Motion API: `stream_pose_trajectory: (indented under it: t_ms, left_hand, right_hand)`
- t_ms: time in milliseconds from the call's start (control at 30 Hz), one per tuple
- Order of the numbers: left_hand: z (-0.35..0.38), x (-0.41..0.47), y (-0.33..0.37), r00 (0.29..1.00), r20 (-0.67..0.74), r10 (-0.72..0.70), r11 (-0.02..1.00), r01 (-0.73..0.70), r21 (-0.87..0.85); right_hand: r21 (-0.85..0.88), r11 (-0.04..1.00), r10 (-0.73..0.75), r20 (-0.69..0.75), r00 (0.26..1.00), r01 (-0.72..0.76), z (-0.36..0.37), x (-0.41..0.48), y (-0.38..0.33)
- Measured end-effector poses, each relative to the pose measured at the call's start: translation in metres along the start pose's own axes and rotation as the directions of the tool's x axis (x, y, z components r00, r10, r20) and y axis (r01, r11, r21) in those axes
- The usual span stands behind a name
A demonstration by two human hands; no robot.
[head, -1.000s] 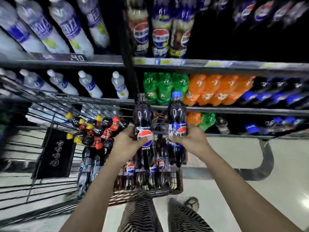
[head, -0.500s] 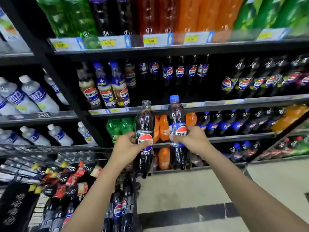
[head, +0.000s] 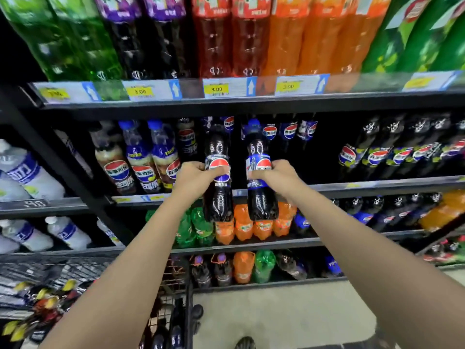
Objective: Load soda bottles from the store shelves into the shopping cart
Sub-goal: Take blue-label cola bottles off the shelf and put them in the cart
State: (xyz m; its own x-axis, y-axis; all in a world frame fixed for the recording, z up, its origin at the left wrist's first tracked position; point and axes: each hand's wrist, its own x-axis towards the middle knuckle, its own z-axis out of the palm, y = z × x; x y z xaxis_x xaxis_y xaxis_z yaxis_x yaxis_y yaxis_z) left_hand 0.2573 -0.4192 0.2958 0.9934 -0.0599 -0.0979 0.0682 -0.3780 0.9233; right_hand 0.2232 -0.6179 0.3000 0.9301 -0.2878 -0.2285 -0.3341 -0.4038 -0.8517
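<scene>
My left hand (head: 195,178) grips a dark cola bottle with a black label (head: 218,202) around its middle. My right hand (head: 275,175) grips a second dark cola bottle with a blue label and blue cap (head: 262,206). Both bottles stand upright, side by side, in the air in front of the middle shelf (head: 377,185), which holds more cola bottles (head: 270,132). The wire shopping cart (head: 187,295) is at the lower left, under my left forearm, with several bottles with yellow and red caps (head: 42,306) lying in it.
The top shelf (head: 251,102) carries large green, purple, red and orange bottles behind yellow price tags. Orange and green bottles (head: 242,226) fill the lower shelves. Clear water bottles (head: 25,172) sit in the left bay. A pale floor (head: 289,313) lies at the bottom right.
Both hands have risen with their bottles from above the cart to the front of the middle shelf. The view has tilted up, so the cart has dropped to the lower left.
</scene>
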Motion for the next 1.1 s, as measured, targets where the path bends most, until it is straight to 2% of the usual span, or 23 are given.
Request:
stream_pose_trajectory:
  t_ms: [167, 333, 500, 667, 900, 1100]
  left_hand:
    - [0.006, 0.056, -0.002, 0.998, -0.057, -0.008, 1.000, 0.008, 0.006]
    - [0.016, 0.082, -0.002, 0.980, -0.157, 0.124, 0.984, -0.100, 0.150]
    - [0.029, 0.091, -0.016, 0.948, -0.193, 0.253, 0.957, -0.216, 0.191]
    - [0.040, 0.089, -0.038, 0.939, -0.231, 0.256, 0.962, -0.223, 0.160]
    - [0.046, 0.080, -0.052, 0.945, -0.207, 0.253, 0.966, -0.234, 0.113]
    - [0.050, 0.074, -0.065, 0.939, -0.212, 0.271, 0.959, -0.243, 0.148]
  right_hand:
    - [0.037, 0.997, -0.063, 0.003, 0.998, 0.062, 0.006, 0.061, -0.015]
    - [0.031, 0.985, -0.169, -0.054, 0.984, 0.171, 0.011, 0.094, -0.015]
    - [-0.048, 0.967, -0.256, -0.108, 0.961, 0.252, 0.023, 0.104, -0.001]
    - [-0.120, 0.945, -0.316, -0.094, 0.944, 0.305, 0.039, 0.098, 0.015]
    - [-0.068, 0.944, -0.328, -0.132, 0.935, 0.322, 0.054, 0.089, 0.023]
    - [-0.050, 0.941, -0.339, -0.190, 0.922, 0.336, 0.064, 0.079, 0.034]
